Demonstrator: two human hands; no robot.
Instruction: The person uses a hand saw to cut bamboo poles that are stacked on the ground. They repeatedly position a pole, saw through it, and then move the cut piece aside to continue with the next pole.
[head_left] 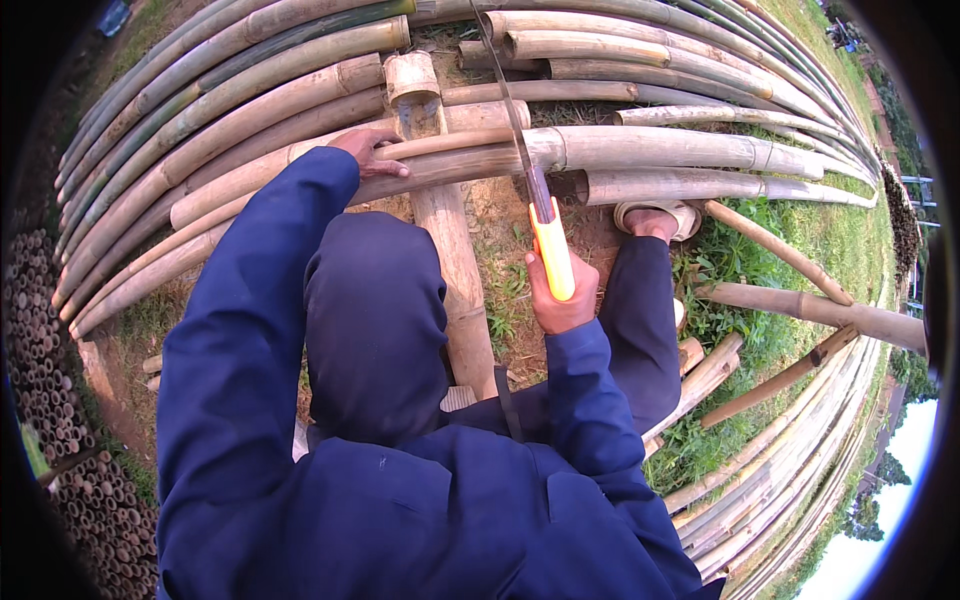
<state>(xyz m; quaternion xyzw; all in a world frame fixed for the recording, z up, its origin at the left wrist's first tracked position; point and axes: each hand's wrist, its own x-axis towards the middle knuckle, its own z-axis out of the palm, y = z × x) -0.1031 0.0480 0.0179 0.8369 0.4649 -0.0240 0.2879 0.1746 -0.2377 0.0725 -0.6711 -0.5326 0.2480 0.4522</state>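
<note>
My right hand [566, 298] is wrapped around the yellow-and-orange handle of a hand saw [548, 235]. Its long blade points away from me, crossing the bamboo pole [465, 166]; whether the teeth have entered the bamboo is hard to make out. My left hand [372, 154] grips this pole to the left of the blade, its fingers spread over the top and near side. A thinner bamboo length [445, 144] lies along the pole under my fingers. Beneath runs a thick bamboo support [458, 290], pointing away from me between my legs.
Long bamboo poles [290, 65] lie side by side at the far left, with more poles [700, 65] at far right. My sandalled foot [655, 220] rests beside the work. A bamboo frame [800, 305] stands at right. Stacked bamboo ends [45, 350] line the left.
</note>
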